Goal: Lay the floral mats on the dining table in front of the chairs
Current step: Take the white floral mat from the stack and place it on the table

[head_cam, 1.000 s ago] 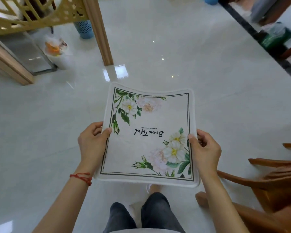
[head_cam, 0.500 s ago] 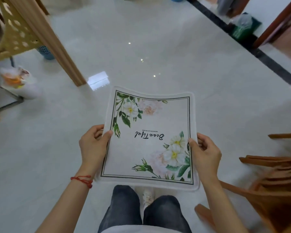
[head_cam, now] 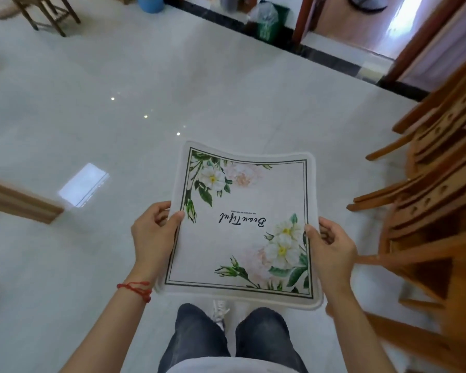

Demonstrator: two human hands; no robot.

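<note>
A square white floral mat (head_cam: 242,238) with green leaves, pale flowers, a dark border line and the word "Beautiful" printed upside down hangs flat above the floor in front of me. My left hand (head_cam: 154,232) grips its left edge, thumb on top. My right hand (head_cam: 331,249) grips its right edge the same way. The mat sags slightly in the middle. No dining table top is in view.
Wooden chairs (head_cam: 436,200) crowd the right side. A wooden post (head_cam: 19,200) lies at the left edge. A wooden stool (head_cam: 46,12), a blue bin (head_cam: 150,2) and a green bin (head_cam: 271,22) stand far ahead. Glossy tile floor (head_cam: 119,90) spreads between; my legs (head_cam: 226,343) below.
The view has swung to the right: the wooden post slid off to the left and more of the chairs came in at the right. Both hands keep the same hold on the mat.
</note>
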